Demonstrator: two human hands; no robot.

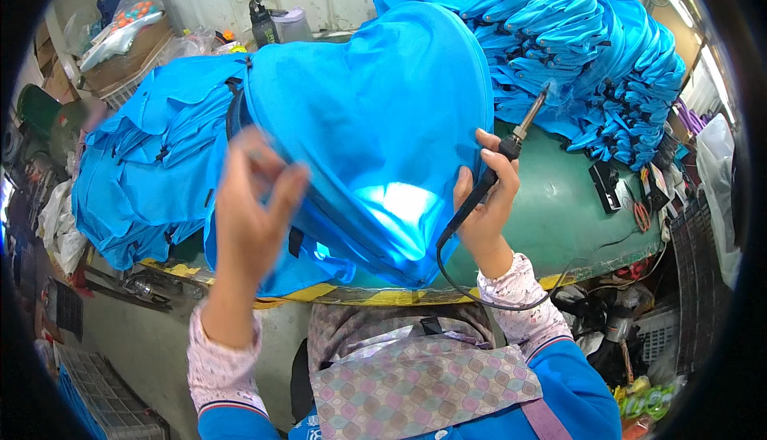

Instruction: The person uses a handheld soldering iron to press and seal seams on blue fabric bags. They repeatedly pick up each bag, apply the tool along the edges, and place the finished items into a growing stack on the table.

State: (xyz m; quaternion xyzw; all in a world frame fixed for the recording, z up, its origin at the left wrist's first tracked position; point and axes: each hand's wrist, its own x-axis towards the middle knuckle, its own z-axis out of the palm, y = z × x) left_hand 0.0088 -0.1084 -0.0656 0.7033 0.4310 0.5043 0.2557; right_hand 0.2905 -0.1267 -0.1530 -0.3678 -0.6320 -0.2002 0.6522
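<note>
A soldering iron (511, 146) with a black handle is in my right hand (486, 215), its metal tip pointing up and away to the right. Thin smoke hangs by the tip. The fingertips of that hand are close to the right edge of a bright blue fabric piece (359, 104), which has a stiff curved rim and stands arched on the table. Over its left edge is my left hand (254, 200), blurred by motion. Its thumb stands apart from the fingers, and nothing shows between them. Whether it touches the fabric I cannot tell.
Blue fabric pieces lie in a pile (152, 160) on the left and a tall stack (559, 40) at the back right. The green tabletop (559, 208) has a yellow-taped front edge. The iron's cord (495, 306) loops across my front. Scissors (641, 216) lie at the right.
</note>
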